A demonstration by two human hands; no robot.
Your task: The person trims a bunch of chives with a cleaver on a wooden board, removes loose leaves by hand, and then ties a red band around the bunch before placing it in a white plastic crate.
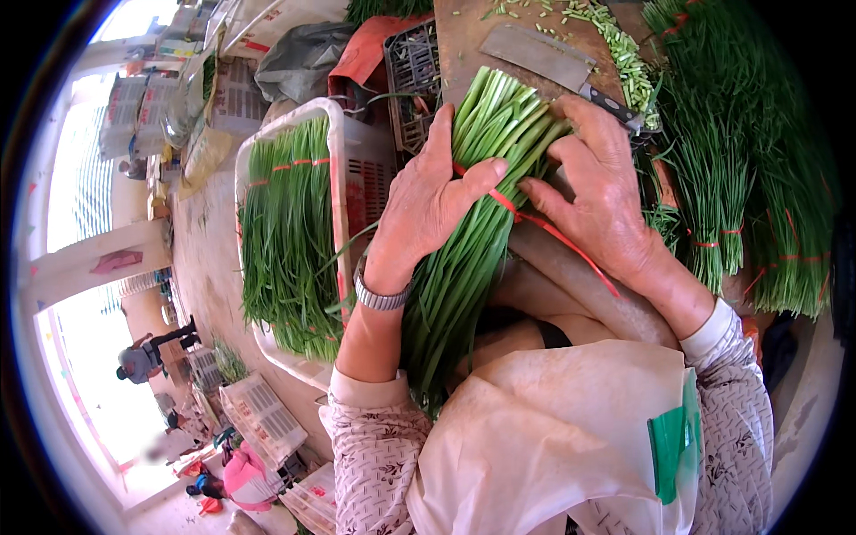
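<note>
In the head view, the bunch of greens (464, 267) is held in the middle, over the lap, its pale cut ends pointed up and away, its leaves hanging down between the forearms. It is wrapped from the left side by the left hand (419, 209), whose thumb is laid across the front at the red tie (504, 203), with the fingers stretched along the far side. The right hand (602, 178) is bent at the wrist and half curled against the right side, its thumb pointed at the tie; whether the loose strip is pinched cannot be told. The free end of the tie is left trailing down to the right. A watch (382, 299) is worn on the left wrist.

Beyond the cut ends, a cleaver (539, 58) is laid on a brown board (464, 36), its dark handle just beside the right knuckles. Chopped stem bits (624, 67) are strewn along the board's right edge. To the left, tied bunches (290, 232) are stacked in a white basket (341, 223), with a dark crate (415, 71) beyond. To the right, more greens (749, 116) are heaped. The lap is partly covered by a pale apron (544, 428).
</note>
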